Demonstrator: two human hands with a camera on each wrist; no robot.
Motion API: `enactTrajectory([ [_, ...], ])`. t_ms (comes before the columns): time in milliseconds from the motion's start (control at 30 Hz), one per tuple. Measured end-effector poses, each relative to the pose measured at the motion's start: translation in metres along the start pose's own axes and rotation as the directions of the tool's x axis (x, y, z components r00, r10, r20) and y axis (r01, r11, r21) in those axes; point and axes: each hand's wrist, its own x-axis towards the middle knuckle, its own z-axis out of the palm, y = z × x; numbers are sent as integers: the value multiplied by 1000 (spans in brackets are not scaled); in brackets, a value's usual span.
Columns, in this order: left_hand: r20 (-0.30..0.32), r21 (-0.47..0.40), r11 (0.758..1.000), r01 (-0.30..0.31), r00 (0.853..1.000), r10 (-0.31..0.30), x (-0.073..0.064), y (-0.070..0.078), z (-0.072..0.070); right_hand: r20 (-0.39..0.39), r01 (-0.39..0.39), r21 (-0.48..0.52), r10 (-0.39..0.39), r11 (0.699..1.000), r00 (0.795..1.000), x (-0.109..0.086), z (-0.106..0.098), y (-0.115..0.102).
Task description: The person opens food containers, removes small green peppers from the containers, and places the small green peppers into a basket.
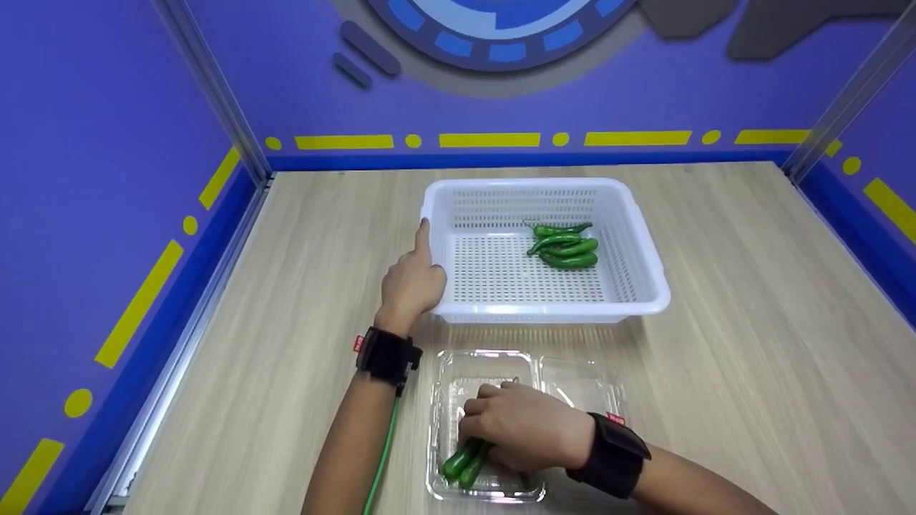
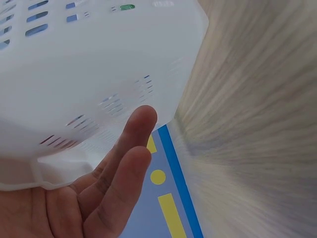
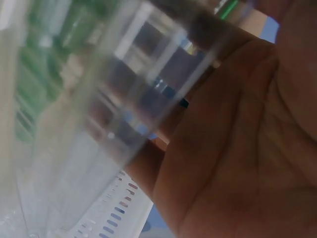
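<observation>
My right hand (image 1: pixel 526 425) is lowered into the left half of a clear plastic clamshell box (image 1: pixel 445 372). Its curled fingers hold green chili peppers (image 1: pixel 458 461), whose rounded ends poke out below the fingers. The fingertips are hidden in the head view, and the right wrist view sees the palm (image 3: pixel 233 144) through the blurred clear wall. At the left side of a white perforated basket (image 1: pixel 551 310), my left hand (image 1: pixel 413 282) rests with its index finger straight along the rim. Its other fingers (image 2: pixel 119 191) lie under the rim, outside the wall. Inside the basket, several green chili peppers (image 1: pixel 569 249) lie toward the right.
The box's lid half (image 1: pixel 583 379) lies opened out to the right. The wooden table (image 1: pixel 751 322) extends on both sides of the basket. Blue panels (image 1: pixel 501 114) with yellow marks enclose the left, back and right. A green cable (image 1: pixel 383 450) runs along the left forearm.
</observation>
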Motion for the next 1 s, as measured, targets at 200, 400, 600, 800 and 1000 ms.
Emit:
enactTrajectory([
  [200, -3, 5, 1000, -3, 1000, 3, 0, 0, 0, -12, -18, -8, 18, 1000, 1000, 2, 3, 1],
  [400, 11, -14, 1000, -4, 1000, 4, 1, -1, 0, -54, -18, -47, 16, 999, 998, 5, 8, -1],
  [600, 11, -5, 1000, -2, 1000, 2, 0, -1, -2, -81, -11, -70, 5, 997, 997, 8, 11, -3],
  [800, 9, -2, 1000, 18, 1000, -18, -1, -3, -3, -76, 5, -82, -11, 997, 997, 10, 11, -5],
  [1000, 12, -13, 1000, 6, 1000, -6, -1, 1, -1, -95, 7, -80, -15, 997, 995, 9, 11, -4],
])
